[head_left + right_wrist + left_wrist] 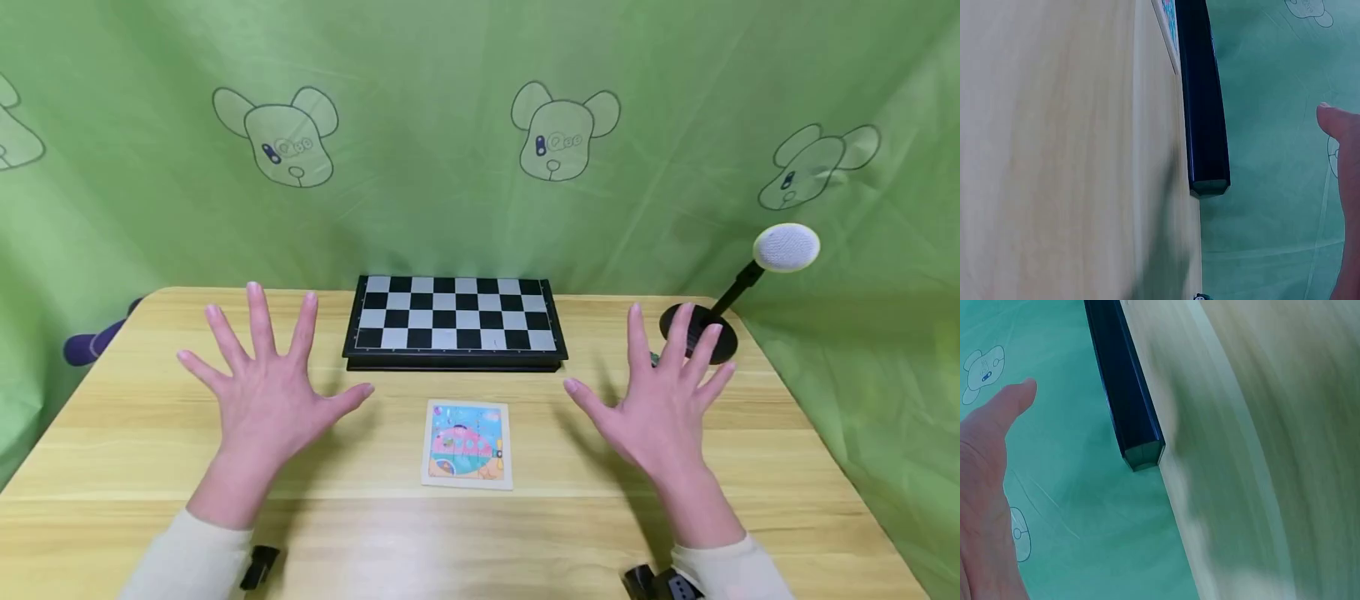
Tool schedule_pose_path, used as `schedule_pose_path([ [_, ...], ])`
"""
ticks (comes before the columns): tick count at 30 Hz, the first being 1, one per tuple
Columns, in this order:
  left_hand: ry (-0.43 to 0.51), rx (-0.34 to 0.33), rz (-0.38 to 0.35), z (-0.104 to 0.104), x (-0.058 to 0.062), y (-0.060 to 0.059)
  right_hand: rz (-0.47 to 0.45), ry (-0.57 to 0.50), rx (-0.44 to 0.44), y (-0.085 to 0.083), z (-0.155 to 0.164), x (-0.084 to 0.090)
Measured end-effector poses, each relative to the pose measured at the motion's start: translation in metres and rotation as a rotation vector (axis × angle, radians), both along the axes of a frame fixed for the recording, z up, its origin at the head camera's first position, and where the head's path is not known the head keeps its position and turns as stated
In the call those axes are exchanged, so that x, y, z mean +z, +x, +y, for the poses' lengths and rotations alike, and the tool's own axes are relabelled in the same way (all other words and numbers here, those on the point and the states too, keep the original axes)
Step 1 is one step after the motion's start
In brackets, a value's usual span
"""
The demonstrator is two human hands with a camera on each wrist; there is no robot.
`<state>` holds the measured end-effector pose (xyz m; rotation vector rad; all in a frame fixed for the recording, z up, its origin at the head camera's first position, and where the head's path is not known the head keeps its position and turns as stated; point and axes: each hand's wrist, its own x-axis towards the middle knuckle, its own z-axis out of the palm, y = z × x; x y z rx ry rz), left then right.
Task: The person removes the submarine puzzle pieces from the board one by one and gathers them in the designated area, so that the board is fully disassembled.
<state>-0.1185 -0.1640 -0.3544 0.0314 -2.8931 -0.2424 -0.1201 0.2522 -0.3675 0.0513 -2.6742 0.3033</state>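
Both hands hover above the wooden table (150, 433) with fingers spread wide, holding nothing. My left hand (262, 387) is left of a small colourful picture puzzle (468, 443); my right hand (660, 400) is to its right. A folded black-and-white chessboard (453, 321) lies behind the puzzle, between the hands. In the left wrist view the palm and thumb (991, 481) show beside the board's dark edge (1125, 394). The right wrist view shows the thumb tip (1341, 125), the board's edge (1205, 106) and a sliver of the puzzle (1169, 25).
A microphone with a white foam head (785, 247) stands on a round black base (701, 333) at the back right corner. A green curtain with bear drawings (480, 125) surrounds the table. A purple object (90, 343) pokes out at the far left.
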Motion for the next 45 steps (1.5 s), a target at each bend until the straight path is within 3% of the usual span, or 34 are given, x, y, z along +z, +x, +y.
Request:
schedule_pose_path([
  [4, 0.010, 0.003, 0.015, 0.003, -0.001, 0.002, 0.024, -0.034, 0.026, 0.004, -0.007, -0.004],
  [7, 0.043, -0.024, 0.049, 0.009, -0.003, 0.005, 0.096, -0.129, 0.093, 0.007, -0.016, -0.007],
  [11, 0.161, -0.096, 0.083, 0.022, -0.009, 0.011, 0.222, -0.293, 0.226, 0.011, -0.030, -0.012],
  [14, 0.261, -0.147, 0.085, 0.033, -0.014, 0.014, 0.249, -0.406, 0.323, 0.012, -0.043, -0.017],
  [18, 0.380, -0.197, 0.039, 0.048, -0.020, 0.018, 0.137, -0.570, 0.382, 0.013, -0.060, -0.022],
  [23, 0.537, -0.223, -0.119, 0.064, -0.026, 0.022, -0.100, -0.781, 0.377, 0.012, -0.084, -0.025],
  [28, 0.656, -0.268, -0.266, 0.077, -0.035, 0.023, -0.276, -0.891, 0.414, 0.008, -0.103, -0.032],
  [34, 0.780, -0.323, -0.382, 0.082, -0.046, 0.020, -0.397, -0.881, 0.419, 0.004, -0.113, -0.044],
  [45, 0.825, -0.381, -0.468, 0.091, -0.061, 0.017, -0.483, -0.752, 0.387, -0.002, -0.119, -0.050],
])
